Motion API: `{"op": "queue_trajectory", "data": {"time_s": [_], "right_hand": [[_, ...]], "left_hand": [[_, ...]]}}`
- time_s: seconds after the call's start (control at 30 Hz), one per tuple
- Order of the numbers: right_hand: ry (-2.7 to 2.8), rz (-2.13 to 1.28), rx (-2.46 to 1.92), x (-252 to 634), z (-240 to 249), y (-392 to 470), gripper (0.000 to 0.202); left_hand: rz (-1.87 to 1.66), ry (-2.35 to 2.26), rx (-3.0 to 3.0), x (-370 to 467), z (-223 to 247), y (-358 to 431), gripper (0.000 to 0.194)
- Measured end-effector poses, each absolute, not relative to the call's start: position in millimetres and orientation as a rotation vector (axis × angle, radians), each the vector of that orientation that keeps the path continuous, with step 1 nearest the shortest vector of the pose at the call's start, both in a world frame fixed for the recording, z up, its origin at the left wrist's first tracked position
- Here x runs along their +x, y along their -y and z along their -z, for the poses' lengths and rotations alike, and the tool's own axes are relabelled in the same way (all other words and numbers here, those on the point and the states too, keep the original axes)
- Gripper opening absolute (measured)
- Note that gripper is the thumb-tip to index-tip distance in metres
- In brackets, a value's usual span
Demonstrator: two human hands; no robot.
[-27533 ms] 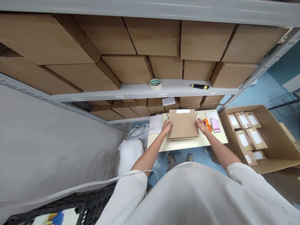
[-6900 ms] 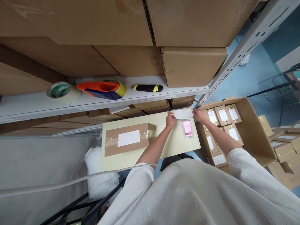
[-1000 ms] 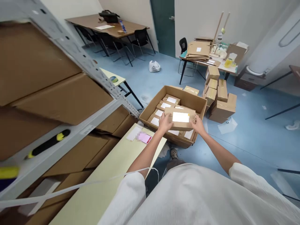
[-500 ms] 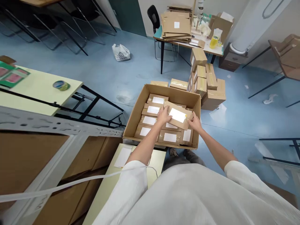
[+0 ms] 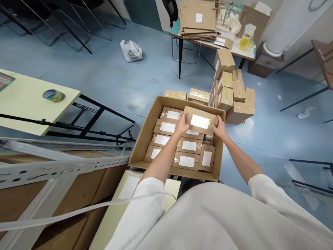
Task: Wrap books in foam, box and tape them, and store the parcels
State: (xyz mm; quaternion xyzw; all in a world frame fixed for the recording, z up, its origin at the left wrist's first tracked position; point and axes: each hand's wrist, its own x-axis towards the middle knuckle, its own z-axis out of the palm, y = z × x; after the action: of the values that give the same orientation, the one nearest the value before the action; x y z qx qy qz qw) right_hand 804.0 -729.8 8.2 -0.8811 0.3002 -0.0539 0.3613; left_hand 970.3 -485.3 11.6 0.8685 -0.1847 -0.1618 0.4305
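— Blue floor all round, and at the near edge of it the big open carton [image 5: 145, 139] sits just beyond the pale desk [image 5: 125, 194]. What have the hands got?

— Both hold 1 small taped box [image 5: 200, 119] with a white label, over the far right corner of the carton. The left hand [image 5: 182, 125] is curled round its left end, the right hand [image 5: 220, 127] round its right end; fingers closed on it, not spread.

— How should it go down?

— My judgement: keep it level, label up, lined up with the labelled boxes [image 5: 186, 152] already packed in rows, and lower it flat so no neighbour tips.

— Beyond the carton?

— A loose stack of sealed boxes [image 5: 231, 97] on the floor, then a far table [image 5: 208, 41] piled with flat cardboard.

— And against half a second ago?

— The box was tilted over the carton's middle; now it lies nearly level, nearer the far wall.
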Motion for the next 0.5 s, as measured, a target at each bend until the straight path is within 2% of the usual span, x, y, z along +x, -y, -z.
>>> {"op": "queue_trajectory", "data": {"time_s": [0.2, 0.3, 0.5], "right_hand": [[-0.755, 0.074, -2.216, 835.5, 16.0, 742.1, 0.093], [-0.730, 0.097, -2.229, 845.3, 25.3, 746.6, 0.089], [-0.650, 0.147, -2.243, 839.6, 37.0, 747.5, 0.081]], "left_hand": [[0.472, 0.474, 2.193, 995.2, 16.8, 499.3, 0.088], [0.479, 0.507, 2.189, 1008.3, 22.5, 506.1, 0.094], [0.434, 0.546, 2.177, 1019.9, 21.3, 506.1, 0.093]]}}
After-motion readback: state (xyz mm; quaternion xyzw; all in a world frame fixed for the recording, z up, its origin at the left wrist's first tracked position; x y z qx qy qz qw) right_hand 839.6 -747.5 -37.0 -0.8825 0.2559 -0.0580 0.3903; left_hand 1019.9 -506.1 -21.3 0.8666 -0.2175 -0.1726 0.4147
